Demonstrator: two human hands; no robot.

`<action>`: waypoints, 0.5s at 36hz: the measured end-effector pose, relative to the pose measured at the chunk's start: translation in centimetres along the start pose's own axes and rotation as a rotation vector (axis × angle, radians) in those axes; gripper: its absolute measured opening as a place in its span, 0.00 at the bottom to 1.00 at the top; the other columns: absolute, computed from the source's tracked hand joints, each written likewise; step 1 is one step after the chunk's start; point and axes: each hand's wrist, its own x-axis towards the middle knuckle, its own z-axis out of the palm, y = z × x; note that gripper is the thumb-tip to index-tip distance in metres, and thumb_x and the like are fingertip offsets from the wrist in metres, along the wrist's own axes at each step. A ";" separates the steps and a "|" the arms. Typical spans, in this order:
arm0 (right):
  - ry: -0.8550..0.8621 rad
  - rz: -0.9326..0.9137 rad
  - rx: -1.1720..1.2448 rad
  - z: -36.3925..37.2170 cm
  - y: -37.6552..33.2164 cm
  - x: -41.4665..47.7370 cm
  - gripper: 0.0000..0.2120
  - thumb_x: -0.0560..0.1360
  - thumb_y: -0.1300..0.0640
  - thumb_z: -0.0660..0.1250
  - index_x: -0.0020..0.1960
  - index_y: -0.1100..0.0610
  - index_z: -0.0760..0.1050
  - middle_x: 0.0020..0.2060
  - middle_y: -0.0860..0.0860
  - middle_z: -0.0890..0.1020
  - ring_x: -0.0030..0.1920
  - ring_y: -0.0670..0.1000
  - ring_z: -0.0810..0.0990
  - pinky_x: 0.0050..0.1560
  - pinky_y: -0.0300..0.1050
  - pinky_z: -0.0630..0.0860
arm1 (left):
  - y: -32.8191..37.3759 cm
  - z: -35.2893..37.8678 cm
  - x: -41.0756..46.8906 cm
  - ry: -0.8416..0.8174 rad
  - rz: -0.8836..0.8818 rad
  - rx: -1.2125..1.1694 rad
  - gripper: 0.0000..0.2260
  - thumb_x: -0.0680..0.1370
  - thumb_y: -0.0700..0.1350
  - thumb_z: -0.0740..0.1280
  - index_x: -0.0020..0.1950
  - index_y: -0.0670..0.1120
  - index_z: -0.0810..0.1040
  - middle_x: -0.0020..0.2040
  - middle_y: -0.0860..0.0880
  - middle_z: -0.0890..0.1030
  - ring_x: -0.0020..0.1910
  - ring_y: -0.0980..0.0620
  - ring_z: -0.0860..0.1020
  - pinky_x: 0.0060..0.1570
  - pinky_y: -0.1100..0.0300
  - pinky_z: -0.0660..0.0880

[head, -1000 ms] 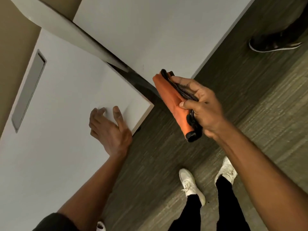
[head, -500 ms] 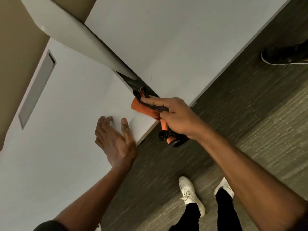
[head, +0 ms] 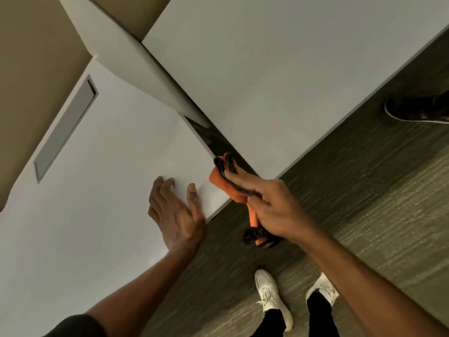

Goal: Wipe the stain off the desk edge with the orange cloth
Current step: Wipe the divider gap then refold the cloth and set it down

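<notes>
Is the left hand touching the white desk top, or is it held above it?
Touching. In the head view the left hand lies flat on the white desk near its edge, fingers spread, with no gap visible beneath the palm.

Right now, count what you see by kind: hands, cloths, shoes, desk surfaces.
Hands: 2, left hand and right hand
Orange cloth: 1
White shoes: 2
Dark shoe: 1
White desk surfaces: 2
Total: 8

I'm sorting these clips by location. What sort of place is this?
Probably an office: white desks split by a divider panel, a cable-slot cover set in the top, and commercial carpet.
</notes>
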 end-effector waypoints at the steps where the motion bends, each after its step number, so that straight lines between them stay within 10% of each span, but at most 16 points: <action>1: -0.009 0.028 -0.032 -0.1 -0.5 1.6 0.33 0.82 0.72 0.59 0.78 0.43 0.71 0.80 0.44 0.70 0.77 0.47 0.72 0.74 0.46 0.76 | 0.1 -0.1 0.0 0.001 -0.005 0.004 0.35 0.83 0.72 0.46 0.76 0.48 0.66 0.81 0.46 0.65 0.82 0.43 0.63 0.82 0.40 0.59; 4: -0.030 0.032 -0.097 -0.1 -2.1 6.8 0.29 0.83 0.68 0.58 0.77 0.43 0.73 0.76 0.48 0.75 0.66 0.48 0.79 0.61 0.39 0.77 | 0.3 -0.3 -0.1 -0.005 -0.004 0.012 0.35 0.83 0.72 0.45 0.76 0.47 0.67 0.81 0.45 0.66 0.82 0.43 0.63 0.82 0.41 0.59; 10: -0.047 0.062 -0.106 0.8 -4.5 11.4 0.30 0.82 0.71 0.58 0.79 0.49 0.72 0.76 0.53 0.76 0.73 0.55 0.76 0.76 0.52 0.72 | 0.5 -0.7 -0.1 -0.031 -0.016 0.028 0.32 0.84 0.69 0.49 0.76 0.46 0.67 0.82 0.44 0.65 0.82 0.43 0.62 0.83 0.41 0.58; 16: -0.003 0.073 -0.027 -0.1 -1.6 3.9 0.32 0.83 0.67 0.60 0.75 0.34 0.71 0.78 0.38 0.72 0.61 0.38 0.80 0.62 0.41 0.81 | 0.4 -0.8 -0.1 -0.044 -0.013 0.018 0.32 0.84 0.69 0.50 0.77 0.46 0.67 0.82 0.45 0.64 0.83 0.42 0.61 0.83 0.39 0.58; 18: 0.011 0.080 0.020 -0.3 -0.5 0.1 0.35 0.83 0.70 0.60 0.74 0.31 0.71 0.78 0.33 0.70 0.70 0.40 0.78 0.67 0.43 0.81 | 0.3 -0.6 -0.1 -0.048 -0.016 0.020 0.31 0.85 0.67 0.51 0.77 0.47 0.67 0.83 0.45 0.63 0.83 0.42 0.61 0.83 0.39 0.58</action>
